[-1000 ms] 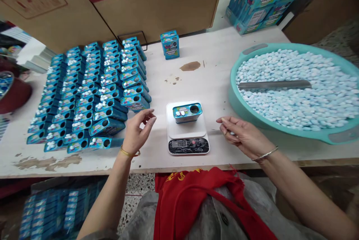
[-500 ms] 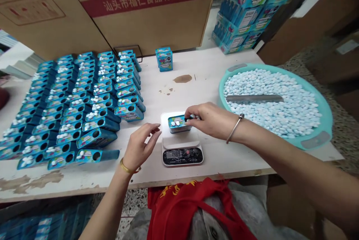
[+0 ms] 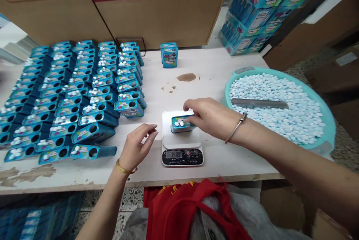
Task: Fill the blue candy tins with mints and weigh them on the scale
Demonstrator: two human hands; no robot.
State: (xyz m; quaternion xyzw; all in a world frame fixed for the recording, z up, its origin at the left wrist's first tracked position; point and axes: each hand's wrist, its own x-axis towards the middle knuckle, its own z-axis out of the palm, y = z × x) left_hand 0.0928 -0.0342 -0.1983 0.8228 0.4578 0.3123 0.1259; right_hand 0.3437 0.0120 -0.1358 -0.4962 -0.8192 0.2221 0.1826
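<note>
A small blue candy tin stands on the white kitchen scale, two white candies lying on its top. My right hand comes over the tin from the right, thumb and fingers closed on its right end and hiding the opening there. The scale's display seems to read -148.9. Left of the scale, my left hand hovers above the table with fingers apart and nothing in it.
Rows of open blue tins with candies on top cover the left side. A turquoise tub of pale candies holds a metal scoop or bar. Two tins stand before a cardboard box. Wrapped packs are stacked back right.
The tin has shifted slightly to the right on the scale under my right hand, whose fingers have closed over its end. My left hand has barely moved. The view has tilted a little.
</note>
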